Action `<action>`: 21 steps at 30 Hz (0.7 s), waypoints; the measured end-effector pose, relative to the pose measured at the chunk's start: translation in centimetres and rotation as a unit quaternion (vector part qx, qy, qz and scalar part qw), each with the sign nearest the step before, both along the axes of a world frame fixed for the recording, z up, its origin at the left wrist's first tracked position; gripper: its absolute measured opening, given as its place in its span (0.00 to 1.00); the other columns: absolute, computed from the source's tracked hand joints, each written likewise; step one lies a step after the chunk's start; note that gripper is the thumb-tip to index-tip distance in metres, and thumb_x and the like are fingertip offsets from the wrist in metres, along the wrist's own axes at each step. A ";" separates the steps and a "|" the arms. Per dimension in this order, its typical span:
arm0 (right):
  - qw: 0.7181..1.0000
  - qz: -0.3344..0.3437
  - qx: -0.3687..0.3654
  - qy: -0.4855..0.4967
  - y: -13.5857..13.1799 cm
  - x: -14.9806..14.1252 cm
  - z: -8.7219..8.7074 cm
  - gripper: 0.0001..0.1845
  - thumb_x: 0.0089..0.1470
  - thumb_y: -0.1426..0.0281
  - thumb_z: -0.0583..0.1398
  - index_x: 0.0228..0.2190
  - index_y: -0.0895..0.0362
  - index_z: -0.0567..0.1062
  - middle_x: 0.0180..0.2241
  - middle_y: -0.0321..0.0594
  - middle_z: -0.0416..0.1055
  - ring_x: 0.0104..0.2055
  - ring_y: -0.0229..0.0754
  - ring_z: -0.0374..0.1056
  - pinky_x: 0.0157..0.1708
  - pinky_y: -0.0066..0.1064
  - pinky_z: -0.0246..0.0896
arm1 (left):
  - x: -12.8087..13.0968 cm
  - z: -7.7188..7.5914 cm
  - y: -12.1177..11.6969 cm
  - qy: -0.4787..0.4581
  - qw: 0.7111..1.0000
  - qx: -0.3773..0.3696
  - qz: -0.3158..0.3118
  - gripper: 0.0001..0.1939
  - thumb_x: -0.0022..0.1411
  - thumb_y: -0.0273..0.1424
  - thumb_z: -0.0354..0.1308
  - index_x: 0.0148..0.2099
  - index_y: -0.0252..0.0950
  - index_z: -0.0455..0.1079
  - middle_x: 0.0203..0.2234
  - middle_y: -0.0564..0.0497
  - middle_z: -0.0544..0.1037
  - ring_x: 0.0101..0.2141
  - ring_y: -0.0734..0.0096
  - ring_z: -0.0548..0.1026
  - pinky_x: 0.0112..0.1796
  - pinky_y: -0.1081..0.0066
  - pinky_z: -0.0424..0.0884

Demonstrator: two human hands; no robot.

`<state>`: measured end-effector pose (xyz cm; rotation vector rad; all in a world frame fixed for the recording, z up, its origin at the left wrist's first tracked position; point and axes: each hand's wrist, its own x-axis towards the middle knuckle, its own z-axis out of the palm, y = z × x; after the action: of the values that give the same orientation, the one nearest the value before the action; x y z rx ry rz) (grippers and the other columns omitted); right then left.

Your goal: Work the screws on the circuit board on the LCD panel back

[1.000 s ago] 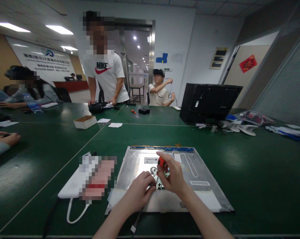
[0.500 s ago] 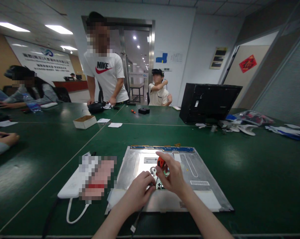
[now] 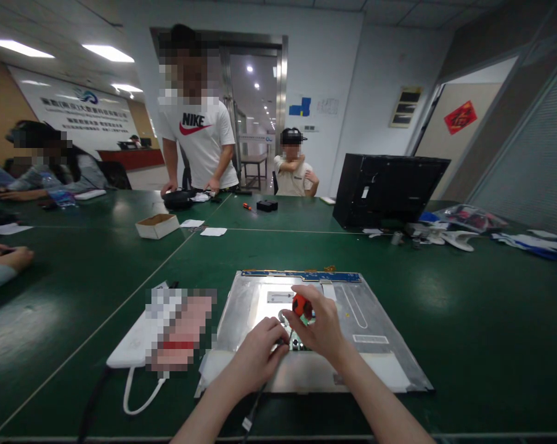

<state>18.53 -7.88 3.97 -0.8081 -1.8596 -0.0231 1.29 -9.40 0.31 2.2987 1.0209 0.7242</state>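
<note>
Right hand (image 3: pixel 322 320) around red screwdriver (image 3: pixel 300 305), left hand (image 3: pixel 260 349) grip unclear, "NIKE" (image 3: pixel 193 120) on white shirt (image 3: pixel 202 154)

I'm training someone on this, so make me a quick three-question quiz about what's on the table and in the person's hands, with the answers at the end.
1. True or false: the blue circuit strip runs along the far edge of the metal panel.
2. Which of the camera wearer's hands holds the red-and-black tool handle? A) left; B) right; C) neither.
3. Fill in the blank: in the picture, the black monitor stands to the ____ of the open box.

Key:
1. True.
2. B, the right hand.
3. right.
</note>
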 end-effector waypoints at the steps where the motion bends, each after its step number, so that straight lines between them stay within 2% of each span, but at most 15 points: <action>1: 1.000 0.003 -0.002 -0.002 -0.1 0.0 0.1 0.20 0.56 0.67 0.59 0.50 0.53 0.62 0.27 0.32 0.65 0.22 0.34 0.58 0.21 0.26 0.54 | 0.0 0.0 0.0 0.001 1.000 0.000 -0.001 0.06 0.60 0.23 0.53 0.38 0.37 0.68 0.38 0.47 0.70 0.41 0.63 0.68 0.41 0.66 0.66; 7: 0.999 0.037 -0.033 -0.006 -0.5 0.2 0.5 0.25 0.56 0.73 0.53 0.56 0.54 0.59 0.33 0.39 0.68 0.26 0.37 0.63 0.22 0.28 0.58 | 0.0 0.0 0.0 -0.001 1.000 0.010 -0.001 0.05 0.60 0.23 0.52 0.36 0.36 0.67 0.37 0.47 0.70 0.40 0.63 0.68 0.39 0.67 0.66; 15: 1.000 0.005 -0.002 0.007 -0.2 0.0 0.1 0.19 0.56 0.71 0.57 0.49 0.53 0.62 0.27 0.33 0.64 0.22 0.34 0.59 0.21 0.27 0.54 | 0.0 0.1 0.0 0.001 1.000 0.005 -0.004 0.06 0.60 0.22 0.52 0.38 0.36 0.68 0.38 0.47 0.70 0.41 0.62 0.68 0.40 0.66 0.66; 21: 1.000 0.006 -0.005 -0.002 -0.2 0.0 0.3 0.18 0.56 0.69 0.59 0.48 0.53 0.63 0.28 0.33 0.65 0.22 0.34 0.58 0.21 0.27 0.53 | -0.1 -0.1 0.0 -0.002 1.000 0.004 -0.004 0.07 0.59 0.21 0.52 0.38 0.37 0.68 0.38 0.47 0.70 0.41 0.63 0.68 0.40 0.66 0.65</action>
<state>18.55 -8.11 4.26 -0.8051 -1.8684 -0.0079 1.18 -9.39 0.18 2.3059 1.0082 0.7291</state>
